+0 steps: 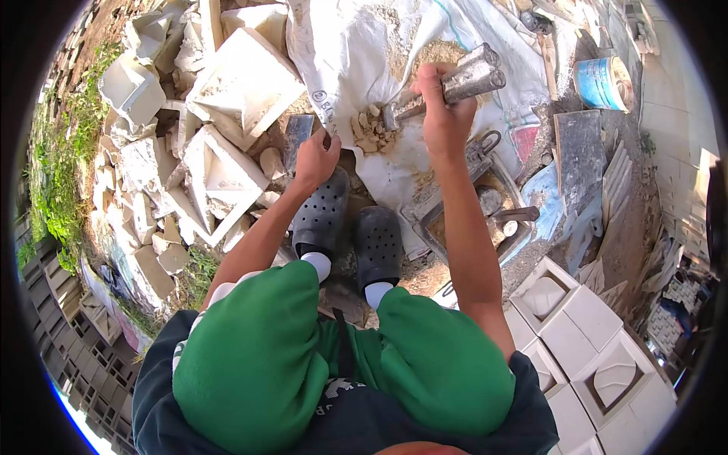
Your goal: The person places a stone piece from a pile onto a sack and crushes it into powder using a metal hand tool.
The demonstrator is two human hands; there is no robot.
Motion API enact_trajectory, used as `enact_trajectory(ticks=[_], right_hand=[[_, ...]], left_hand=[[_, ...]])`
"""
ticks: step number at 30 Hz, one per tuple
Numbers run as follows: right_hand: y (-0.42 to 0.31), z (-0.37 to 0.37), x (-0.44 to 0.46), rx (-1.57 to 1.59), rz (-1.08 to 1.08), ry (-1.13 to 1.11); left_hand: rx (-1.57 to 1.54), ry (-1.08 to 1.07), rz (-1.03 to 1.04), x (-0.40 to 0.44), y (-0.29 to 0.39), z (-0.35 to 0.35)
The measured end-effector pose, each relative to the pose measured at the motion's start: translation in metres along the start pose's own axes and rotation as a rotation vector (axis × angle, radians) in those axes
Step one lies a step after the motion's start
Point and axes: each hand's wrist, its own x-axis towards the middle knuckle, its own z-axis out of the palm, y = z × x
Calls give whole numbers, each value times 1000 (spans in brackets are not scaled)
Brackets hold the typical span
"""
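Note:
My right hand (447, 114) is closed round a grey, cement-crusted tool (474, 74) with a thick end at the upper right and a narrower, flat-looking end over the white sack (334, 53). Close to that narrower end lies a small heap of broken, pale crumbs (373, 130). My left hand (317, 158) has its fingers curled and pinched at the sack's near left edge, just above my dark clog. Beside its fingers is a small dark flat piece (298, 140). Sandy powder (436, 54) is spread on the sack behind my right hand.
Broken white cast blocks (243, 83) are piled on the left. Right of my feet stands a tray (432, 235) with handled tools. Farther right are a blue-labelled bucket (604, 83) and a grey board (579, 159). Pale hollow blocks (584, 318) stand at lower right.

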Motion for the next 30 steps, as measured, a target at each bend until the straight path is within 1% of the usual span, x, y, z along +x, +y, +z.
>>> enact_trajectory(ticks=[2,3,4,6,7,8,9,11,12,13,15,18,19,20,22,24,25,28,30], right_hand=[[-16,7,0,125,-4,83],[-19,12,4,44,-35,176],[-25,8,8,42,-47,173],[-37,-8,16,-3,-97,-48],[-55,-9,20,9,-137,-2],[-82,-11,22,78,-152,-78],[-106,-10,24,69,-139,-22],[-135,-23,37,11,-273,-139],[-145,-27,41,-15,-279,-147],[-141,-28,43,52,-320,-83],[-121,-35,51,119,-358,-24],[-76,-45,49,87,-178,43],[-63,-37,41,117,-110,95],[-43,-37,32,91,-78,93],[-31,-34,25,64,-55,89],[-34,-31,17,-63,-30,21],[-41,-28,17,-76,-100,3],[-95,-19,12,-19,-127,-58],[-117,-25,15,45,-210,-258]], left_hand=[[-11,1,2,-2,0,0],[-18,4,17,-1,2,0],[-25,10,26,1,4,-1],[11,-19,-15,1,2,-2],[9,-13,-29,1,0,-2],[-21,-12,-20,2,-2,-1],[-52,-12,-8,0,-3,-1],[-39,-6,-25,2,-2,0],[-20,-1,-33,2,-1,0],[-22,1,-39,2,-1,-1],[-35,4,-20,1,-2,-1],[-73,11,-3,2,-4,1],[-76,12,-6,2,-5,1],[-64,-5,-16,2,-7,2],[-57,-18,-18,5,-7,3],[-70,-22,-25,2,-7,2],[-72,-17,-17,5,-5,2],[-31,-13,-37,1,-5,-1],[-71,-31,-44,1,-2,-2]])
